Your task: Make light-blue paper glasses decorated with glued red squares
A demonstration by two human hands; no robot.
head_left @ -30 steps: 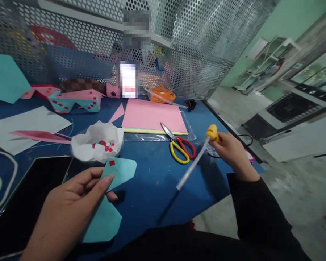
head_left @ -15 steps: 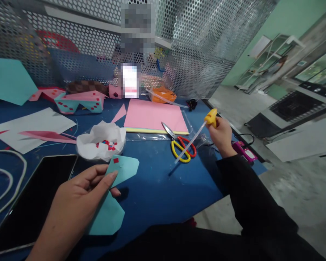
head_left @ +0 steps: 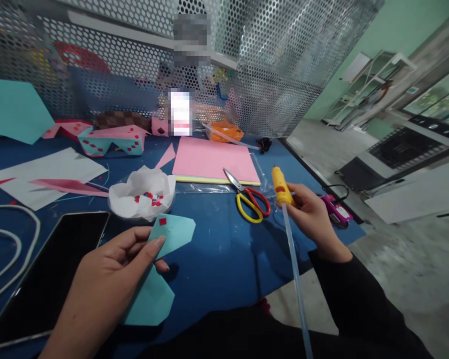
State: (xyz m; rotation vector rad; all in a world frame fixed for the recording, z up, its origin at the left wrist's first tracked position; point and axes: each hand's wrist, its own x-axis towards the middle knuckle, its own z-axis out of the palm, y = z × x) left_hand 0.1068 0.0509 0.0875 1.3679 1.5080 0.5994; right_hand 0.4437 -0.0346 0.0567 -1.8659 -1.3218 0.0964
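My left hand [head_left: 108, 274] is closed on a teal folded paper piece [head_left: 174, 232] that carries one small red square, low over the blue mat [head_left: 217, 249]. My right hand [head_left: 312, 219] grips a small yellow glue gun [head_left: 280, 187], nozzle pointing up and away. A long clear glue stick [head_left: 295, 279] trails from the gun down toward me. Just behind the teal paper sits a white tissue nest [head_left: 142, 192] holding several tiny red squares. Red-and-yellow scissors [head_left: 249, 197] lie between the two hands.
A black tablet [head_left: 48, 269] lies at the lower left beside white cord loops [head_left: 7, 249]. Pink paper sheets [head_left: 213, 159], white paper [head_left: 48, 172] and decorated folded pieces [head_left: 112, 139] lie further back. A perforated metal screen [head_left: 269, 65] walls the table. The table edge drops off right.
My right hand turned the glue gun over: the glue stick that pointed left toward the scissors now hangs down toward me, and the hand moved lower and nearer. The left hand barely shifted.
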